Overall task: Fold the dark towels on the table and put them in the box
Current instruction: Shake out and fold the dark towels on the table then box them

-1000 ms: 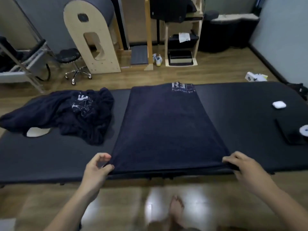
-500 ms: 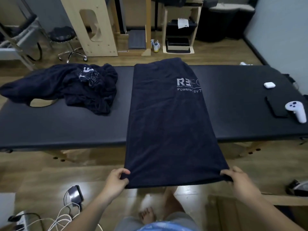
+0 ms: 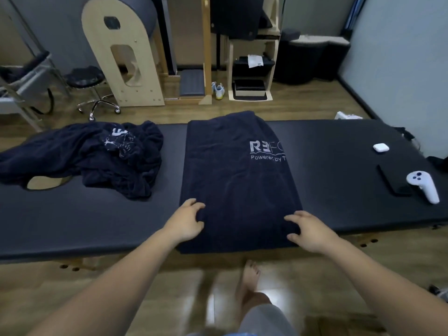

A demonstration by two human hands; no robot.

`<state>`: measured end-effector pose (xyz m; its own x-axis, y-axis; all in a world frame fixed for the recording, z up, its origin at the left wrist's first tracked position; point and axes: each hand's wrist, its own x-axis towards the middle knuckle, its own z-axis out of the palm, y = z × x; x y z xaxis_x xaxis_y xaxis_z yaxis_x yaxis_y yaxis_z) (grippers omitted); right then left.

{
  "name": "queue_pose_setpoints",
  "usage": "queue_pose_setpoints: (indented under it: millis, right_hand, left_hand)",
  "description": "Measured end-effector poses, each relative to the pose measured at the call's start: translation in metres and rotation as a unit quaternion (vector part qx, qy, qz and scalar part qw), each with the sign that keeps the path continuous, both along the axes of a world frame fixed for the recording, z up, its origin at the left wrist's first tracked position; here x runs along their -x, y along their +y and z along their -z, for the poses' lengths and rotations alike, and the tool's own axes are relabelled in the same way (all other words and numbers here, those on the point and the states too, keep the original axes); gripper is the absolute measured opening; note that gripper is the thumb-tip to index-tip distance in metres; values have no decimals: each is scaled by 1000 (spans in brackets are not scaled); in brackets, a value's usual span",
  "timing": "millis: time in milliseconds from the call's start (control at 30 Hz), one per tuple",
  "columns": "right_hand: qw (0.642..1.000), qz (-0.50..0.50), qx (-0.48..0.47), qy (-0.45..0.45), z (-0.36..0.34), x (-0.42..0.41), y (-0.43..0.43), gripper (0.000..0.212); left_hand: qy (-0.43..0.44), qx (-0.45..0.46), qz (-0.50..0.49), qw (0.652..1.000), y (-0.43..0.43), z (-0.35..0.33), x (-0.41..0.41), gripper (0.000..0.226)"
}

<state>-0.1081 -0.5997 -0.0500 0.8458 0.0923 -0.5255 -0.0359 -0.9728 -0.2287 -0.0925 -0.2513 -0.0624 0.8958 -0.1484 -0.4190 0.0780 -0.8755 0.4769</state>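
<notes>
My left hand (image 3: 186,221) and right hand (image 3: 312,232) each pinch a side edge of the long navy towel with the white logo (image 3: 240,187), thumb against fingers, near the front of the black padded table (image 3: 72,226). I judge it mid-fold; next the near end needs carrying to the far edge, corners matched. Beyond, left, the crumpled navy towel (image 3: 101,158) lies unfolded. A fold cuts the logo, and I see no box
</notes>
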Motion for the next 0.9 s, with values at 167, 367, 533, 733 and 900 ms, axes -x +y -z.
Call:
queue_pose_setpoints:
  millis: [167,367,533,733,900]
  right_hand:
    - [998,26,-50,0,8,-101,6,59]
    - [975,156,-156,-7,44,-257,-10,44]
    - [934,265,-238,-3,84,-372,-12,45]
    - [928,308,-197,-78,109,-474,-8,52]
    - [864,406,-297,-25,131,-530,-10,21]
  left_hand:
    - [26,4,16,1000,-33,13,-80,65]
    - [91,-29,34,995,-82,49,-216,69]
    - [77,-96,62,990,-128,82,-340,72]
    - [-58,-187,-7,981,-109,126,-437,65]
    - [-125,-218,-10,968,-103,150,-437,66]
